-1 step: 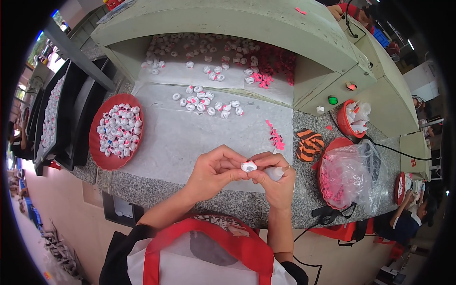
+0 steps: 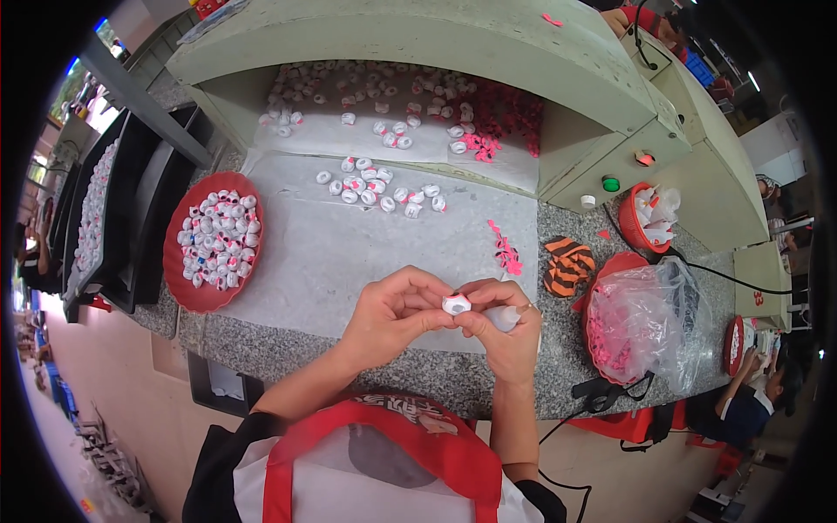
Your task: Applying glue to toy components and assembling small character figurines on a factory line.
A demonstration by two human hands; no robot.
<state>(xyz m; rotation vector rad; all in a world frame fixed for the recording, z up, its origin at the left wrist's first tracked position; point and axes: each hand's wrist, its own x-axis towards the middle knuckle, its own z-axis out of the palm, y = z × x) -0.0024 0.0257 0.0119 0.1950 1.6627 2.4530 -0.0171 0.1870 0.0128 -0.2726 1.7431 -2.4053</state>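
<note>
Between the fingertips of both hands I hold a small white rounded piece [image 2: 456, 305] with a grey patch and a bit of red on top. My left hand [image 2: 384, 314] pinches its left side with thumb and fingers. Thumb and fingers of my right hand [image 2: 508, 349] close on its other side. That same hand also grips a small translucent white bottle [image 2: 503, 319] in its curled fingers. Beyond my hands, similar white pieces [image 2: 370, 186] lie grouped on the pale sheet [image 2: 301, 253]. Small pink cut-outs [image 2: 506, 251] lie on its right part.
A red basket [image 2: 179, 279] of white pieces stands left, beside black trays [image 2: 131, 261]. Behind the sheet is a green-grey machine [image 2: 418, 44] with more pieces inside. At right are an orange-and-black striped item [image 2: 569, 267], a plastic bag [image 2: 663, 318] over a red basket, and a red cup [image 2: 632, 228].
</note>
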